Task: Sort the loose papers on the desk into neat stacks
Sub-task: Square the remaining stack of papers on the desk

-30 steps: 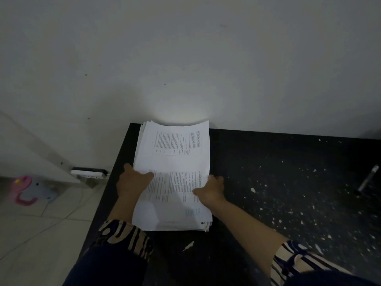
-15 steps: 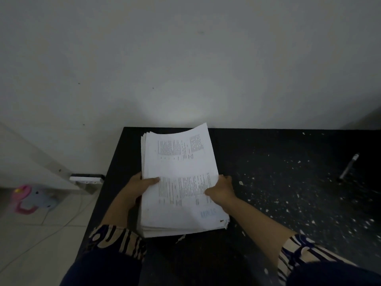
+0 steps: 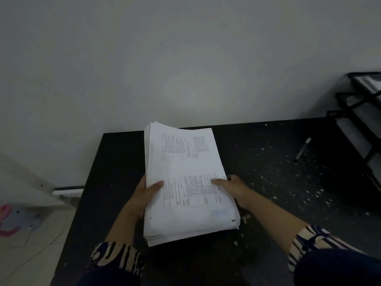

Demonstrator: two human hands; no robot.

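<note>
A black, speckled counter [image 3: 268,203] meets a pale wall [image 3: 185,58]. The paper stack [image 3: 185,182] runs lengthwise from lower frame toward the wall, pinched by the left hand [image 3: 144,195] and right hand [image 3: 233,186], each grip closed on a side edge.

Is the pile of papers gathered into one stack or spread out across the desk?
Gathered: the paper stack sits as one pile, gripped at both sides by the left hand and right hand; edges are slightly uneven.

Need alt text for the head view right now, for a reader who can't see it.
Two hands, left hand and right hand, grip a thick stack of printed papers by its sides over a dark, speckled desk against a pale wall. A pen lies at the desk's far right, beside a black wire rack.
</note>
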